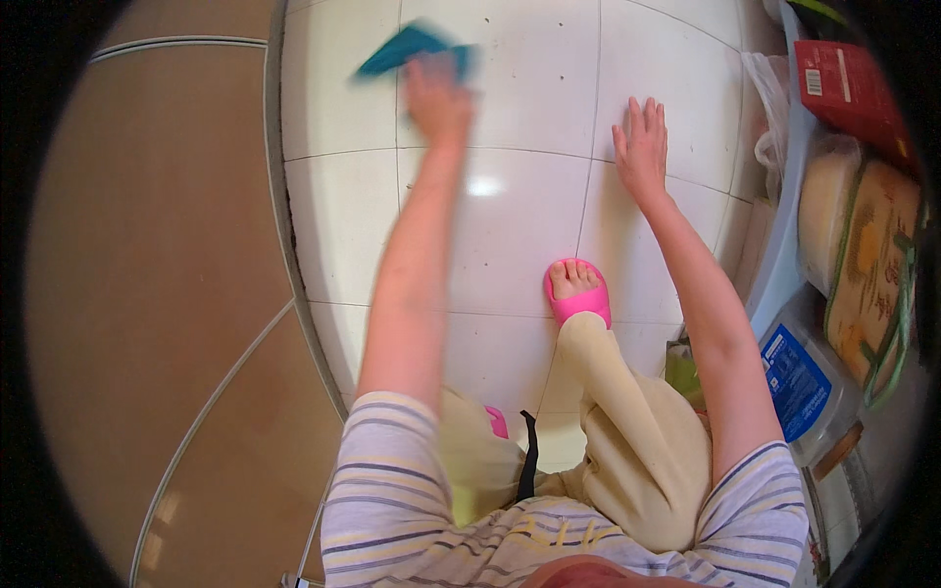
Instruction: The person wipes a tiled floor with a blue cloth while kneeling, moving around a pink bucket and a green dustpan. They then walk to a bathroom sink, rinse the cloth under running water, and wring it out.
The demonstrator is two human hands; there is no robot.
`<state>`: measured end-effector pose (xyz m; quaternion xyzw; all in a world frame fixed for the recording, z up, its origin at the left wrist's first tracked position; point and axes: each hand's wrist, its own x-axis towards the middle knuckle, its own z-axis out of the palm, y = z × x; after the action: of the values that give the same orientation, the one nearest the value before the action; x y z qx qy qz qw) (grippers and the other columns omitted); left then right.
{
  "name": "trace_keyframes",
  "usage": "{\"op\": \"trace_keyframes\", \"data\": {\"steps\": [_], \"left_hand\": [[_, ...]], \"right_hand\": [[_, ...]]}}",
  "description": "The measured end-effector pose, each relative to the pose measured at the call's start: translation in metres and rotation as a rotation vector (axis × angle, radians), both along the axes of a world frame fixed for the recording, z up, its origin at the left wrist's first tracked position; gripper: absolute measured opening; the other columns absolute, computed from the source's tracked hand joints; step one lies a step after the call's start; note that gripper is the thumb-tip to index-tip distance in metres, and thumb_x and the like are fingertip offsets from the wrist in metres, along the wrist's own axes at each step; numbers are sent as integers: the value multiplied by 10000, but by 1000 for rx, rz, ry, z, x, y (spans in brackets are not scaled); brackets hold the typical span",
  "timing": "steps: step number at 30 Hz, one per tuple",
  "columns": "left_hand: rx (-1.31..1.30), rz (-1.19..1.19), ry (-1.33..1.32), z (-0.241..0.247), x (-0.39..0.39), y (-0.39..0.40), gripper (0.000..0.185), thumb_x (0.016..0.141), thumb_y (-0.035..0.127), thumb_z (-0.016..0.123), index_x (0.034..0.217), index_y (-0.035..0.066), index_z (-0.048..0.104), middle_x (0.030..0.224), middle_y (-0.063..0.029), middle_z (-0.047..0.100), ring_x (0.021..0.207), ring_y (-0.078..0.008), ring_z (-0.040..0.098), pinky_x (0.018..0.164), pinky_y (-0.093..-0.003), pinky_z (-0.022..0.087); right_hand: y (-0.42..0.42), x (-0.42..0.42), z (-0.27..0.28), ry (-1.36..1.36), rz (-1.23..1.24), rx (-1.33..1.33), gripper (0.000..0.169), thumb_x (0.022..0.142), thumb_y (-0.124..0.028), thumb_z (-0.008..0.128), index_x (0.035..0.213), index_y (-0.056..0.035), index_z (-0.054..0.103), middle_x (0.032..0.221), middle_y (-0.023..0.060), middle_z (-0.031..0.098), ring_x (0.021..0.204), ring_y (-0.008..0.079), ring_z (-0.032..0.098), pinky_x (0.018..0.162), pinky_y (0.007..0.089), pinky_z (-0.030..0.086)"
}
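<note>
My left hand (439, 103) reaches far forward and is blurred by motion. It holds a teal cloth (401, 50) against the white tiled floor (514, 235); part of the cloth is folded over, and the hand covers some of it. Off to the right, my right hand (642, 151) has its fingers spread and holds nothing. It is over the floor tiles, and whether the palm touches them I cannot tell. Small dark specks (561, 77) dot the tiles right of the cloth.
Brown panels with pale metal trim (169, 184) stand along the left. A light-blue shelf edge (781, 242) runs down the right, bearing a red box (845, 88), a green-handled bag (875, 272) and a clear container (816, 367). A pink slipper (584, 305) is on my foot.
</note>
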<state>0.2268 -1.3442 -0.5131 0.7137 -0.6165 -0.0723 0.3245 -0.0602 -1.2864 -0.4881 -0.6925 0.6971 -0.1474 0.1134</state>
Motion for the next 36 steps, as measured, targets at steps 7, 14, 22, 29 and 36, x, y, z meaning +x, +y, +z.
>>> {"op": "trace_keyframes", "data": {"steps": [7,14,22,29,36], "left_hand": [[38,-536,-45,8,-57,21,530,722,214,655,1238,159,550,1300,-130,503,1222,-319,443,1054,-448,320],[219,641,-270,-1,145,136,534,851,284,556,1295,4,460,1323,-299,412,1257,-429,357,1050,-497,273],[221,-184,-152,14,35,9,489,717,126,601,1192,17,557,1287,-197,469,1217,-383,400,1047,-474,302],[44,355,-438,4,107,2,444,802,199,582,1181,-24,525,1220,-268,486,1184,-428,398,1017,-517,296],[144,-521,-96,35,-85,-33,564,653,165,676,1204,128,558,1340,-164,456,1254,-339,409,1040,-456,333]], "right_hand": [[-67,21,-15,-55,-33,-163,480,910,-277,515,1326,-52,428,1404,226,343,1327,400,277,1066,477,259],[-128,32,-31,8,-69,-113,496,921,-349,472,1357,-121,405,1449,173,298,1370,353,211,1091,528,192],[-182,24,-54,191,-84,-161,496,937,-371,421,1382,-157,368,1479,136,262,1393,290,174,1079,603,109],[-214,26,-62,146,-136,-239,500,944,-387,382,1407,-205,347,1483,120,267,1391,281,187,1074,610,86],[-204,20,-58,169,-109,-205,514,930,-388,387,1412,-213,344,1495,112,244,1397,266,175,1087,585,53]]}}
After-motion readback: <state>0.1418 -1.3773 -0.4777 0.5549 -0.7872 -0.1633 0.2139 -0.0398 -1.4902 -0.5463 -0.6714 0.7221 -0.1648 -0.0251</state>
